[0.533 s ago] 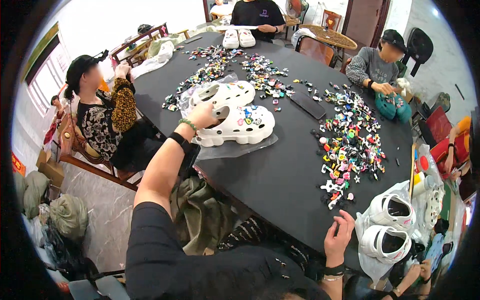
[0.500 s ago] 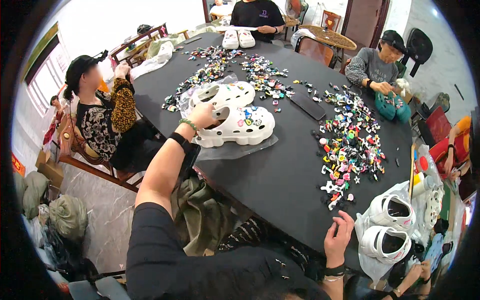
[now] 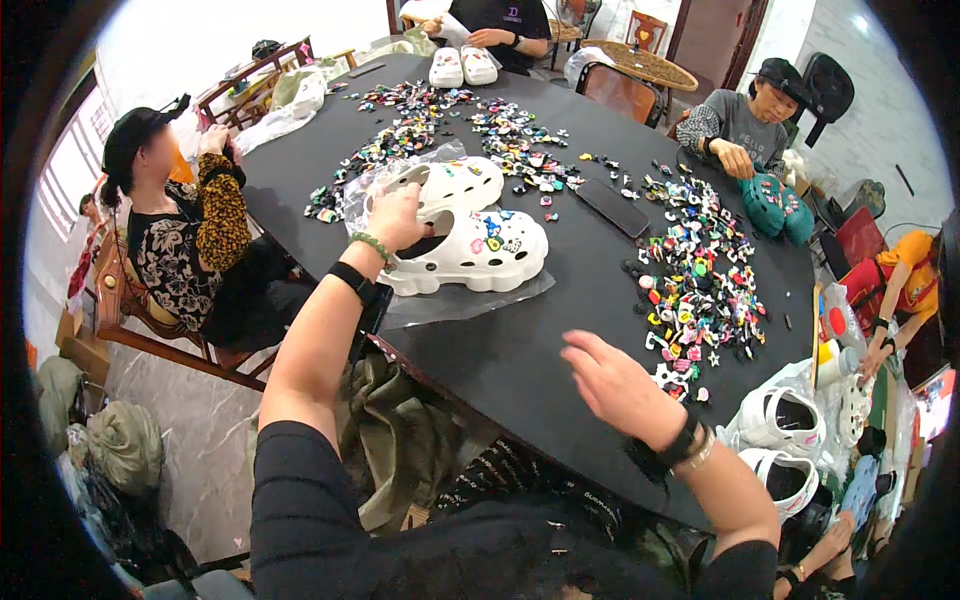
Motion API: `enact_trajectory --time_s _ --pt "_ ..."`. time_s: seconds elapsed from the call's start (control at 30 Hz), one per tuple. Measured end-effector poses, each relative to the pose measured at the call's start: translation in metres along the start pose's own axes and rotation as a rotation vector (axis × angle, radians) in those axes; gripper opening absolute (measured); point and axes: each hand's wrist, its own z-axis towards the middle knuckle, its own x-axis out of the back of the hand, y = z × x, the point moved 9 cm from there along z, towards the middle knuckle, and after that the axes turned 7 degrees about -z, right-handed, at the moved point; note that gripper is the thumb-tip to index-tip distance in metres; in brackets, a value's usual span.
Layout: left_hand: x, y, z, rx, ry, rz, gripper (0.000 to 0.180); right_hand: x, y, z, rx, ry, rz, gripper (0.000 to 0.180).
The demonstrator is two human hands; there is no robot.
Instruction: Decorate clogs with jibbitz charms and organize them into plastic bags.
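Note:
Two white clogs lie side by side on clear plastic, and colourful charms dot their tops. My left hand [image 3: 397, 218] is at the heel end of the pair, its fingers curled at the openings of the near clog [image 3: 500, 262] and the far clog [image 3: 470, 185]. Its fingertips are partly hidden. Above the dark table, my right hand [image 3: 625, 390] is open and holds nothing, fingers stretched toward the left. Just beyond it spreads a pile of small multicoloured shoe charms [image 3: 700, 280].
More charms [image 3: 520, 140] lie farther back, near a black phone [image 3: 612, 208]. White clogs [image 3: 780, 418] stand at the right edge. Across the table [image 3: 560, 310], one person handles teal clogs [image 3: 775, 208]; another, behind white clogs [image 3: 462, 67], holds a white sheet. Someone sits at the left.
My right hand has risen from the table's near edge and moved left and farther in. My left hand has shifted slightly toward the far clog. The person at the back has raised a white sheet.

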Motion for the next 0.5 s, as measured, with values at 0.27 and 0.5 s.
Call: enact_trajectory --time_s 0.27,0.5 --pt "-0.007 -0.004 0.004 -0.015 0.02 0.096 0.06 -0.088 -0.015 0.102 0.245 -0.194 -0.12 0.032" --pt "0.021 0.024 -0.011 -0.185 0.288 -0.079 0.034 -0.101 0.002 0.105 0.08 -0.146 -0.129 0.058"
